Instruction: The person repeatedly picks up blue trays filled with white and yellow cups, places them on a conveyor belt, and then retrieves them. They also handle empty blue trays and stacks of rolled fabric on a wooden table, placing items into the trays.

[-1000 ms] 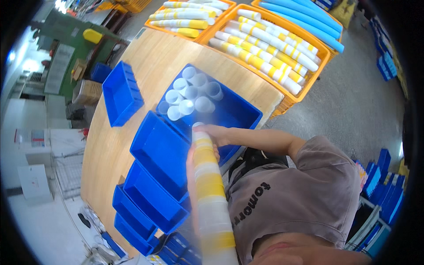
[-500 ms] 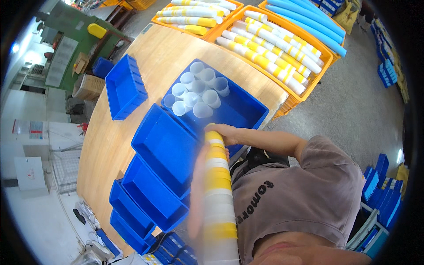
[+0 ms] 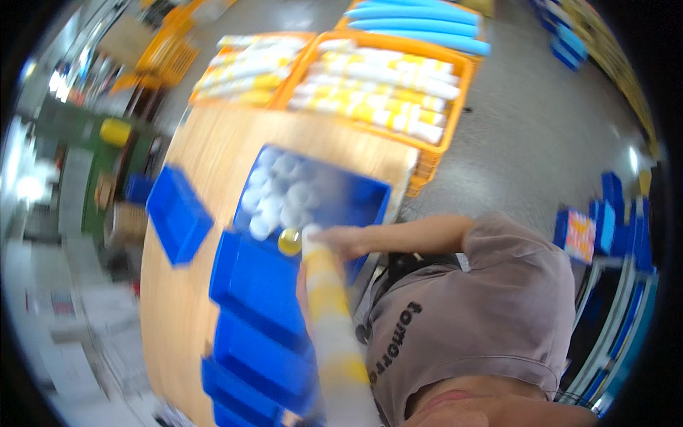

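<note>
A long stack of white and yellow cups [image 3: 329, 306] slants from the bottom of the view up to the blue tray [image 3: 370, 192]. My right hand [image 3: 345, 242], blurred, is closed at the upper end of the stack, its arm reaching in from the right. On the stack's left side, part of my left hand [image 3: 302, 288] shows, wrapped round it; the stack hides the rest. Just beyond the stack's white upper end, a yellow cup [image 3: 289, 242] stands at the tray's near edge. Several frosted white cups [image 3: 281, 192] fill the tray's left part.
Several blue bins [image 3: 256, 274] line the near side of the wooden table [image 3: 171, 313]. A separate blue bin [image 3: 179, 217] lies at the left. Orange crates [image 3: 455, 107] at the far side hold white and yellow stacks and blue ones. Shelving with blue boxes [image 3: 615, 228] stands at the right.
The view has turned and shifted. The yellow cup at the stack's upper end now stands apart by the tray, and the stack ends in white. My right hand stays at that end.
</note>
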A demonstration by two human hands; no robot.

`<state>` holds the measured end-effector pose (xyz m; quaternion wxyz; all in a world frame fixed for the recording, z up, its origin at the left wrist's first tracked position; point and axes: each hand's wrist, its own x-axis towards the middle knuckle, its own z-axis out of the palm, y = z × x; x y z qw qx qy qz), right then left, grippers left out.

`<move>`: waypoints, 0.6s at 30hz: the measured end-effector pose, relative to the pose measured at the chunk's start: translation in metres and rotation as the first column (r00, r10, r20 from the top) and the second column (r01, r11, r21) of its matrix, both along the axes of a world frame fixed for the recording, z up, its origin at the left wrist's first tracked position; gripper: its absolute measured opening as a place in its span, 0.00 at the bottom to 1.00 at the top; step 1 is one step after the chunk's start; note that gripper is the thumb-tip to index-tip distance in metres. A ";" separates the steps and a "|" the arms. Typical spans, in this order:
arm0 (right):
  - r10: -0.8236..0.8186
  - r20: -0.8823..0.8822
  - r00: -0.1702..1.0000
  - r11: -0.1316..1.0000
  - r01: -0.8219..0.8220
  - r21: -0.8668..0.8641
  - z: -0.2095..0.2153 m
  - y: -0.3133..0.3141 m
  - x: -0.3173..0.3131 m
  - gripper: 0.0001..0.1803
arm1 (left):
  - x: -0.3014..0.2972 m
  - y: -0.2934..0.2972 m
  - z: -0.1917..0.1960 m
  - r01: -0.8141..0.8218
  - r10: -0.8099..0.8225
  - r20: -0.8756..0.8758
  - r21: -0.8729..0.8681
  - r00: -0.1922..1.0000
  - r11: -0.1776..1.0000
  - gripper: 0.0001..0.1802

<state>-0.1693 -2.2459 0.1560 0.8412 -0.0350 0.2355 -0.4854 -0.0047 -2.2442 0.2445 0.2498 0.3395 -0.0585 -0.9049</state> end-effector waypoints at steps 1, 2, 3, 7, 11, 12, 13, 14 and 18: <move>-0.016 -0.114 0.993 1.000 0.016 0.004 0.003 0.005 -0.008 0.27 | -0.006 -0.003 -0.003 0.050 -0.050 0.002 -0.008 0.999 0.999 0.41; -0.039 -0.247 0.968 0.997 0.023 -0.070 0.003 0.007 -0.016 0.25 | -0.013 -0.005 -0.005 0.085 -0.085 0.010 0.006 0.996 0.996 0.41; -0.041 -0.271 0.962 0.999 0.032 -0.038 -0.001 0.009 -0.024 0.24 | -0.018 -0.006 -0.006 0.111 -0.111 0.015 0.014 0.994 0.994 0.41; -0.279 -0.344 0.896 0.956 0.294 -0.009 -0.031 0.007 -0.053 0.41 | -0.028 -0.007 0.000 0.173 -0.175 0.040 0.047 0.984 0.984 0.41; -0.129 -0.325 0.937 0.986 0.087 -0.142 -0.059 0.011 -0.043 0.41 | -0.027 -0.006 0.009 0.191 -0.194 0.057 0.048 0.979 0.980 0.41; -0.090 -0.406 0.909 0.958 -0.032 -0.284 -0.066 0.011 -0.036 0.40 | -0.027 -0.005 0.010 0.198 -0.200 0.064 0.045 0.978 0.979 0.41; 0.042 -0.408 0.912 0.938 -0.176 -0.297 -0.071 0.011 -0.030 0.40 | -0.025 -0.005 0.012 0.198 -0.201 0.067 0.057 0.977 0.979 0.41; 0.078 -0.424 0.902 0.887 -0.256 -0.383 -0.076 0.005 -0.026 0.39 | -0.024 -0.004 0.013 0.198 -0.202 0.073 0.055 0.977 0.979 0.41; 0.014 -0.309 0.951 0.976 -0.079 -0.201 -0.085 -0.018 -0.019 0.38 | -0.015 0.000 0.019 0.194 -0.199 0.086 0.063 0.976 0.979 0.40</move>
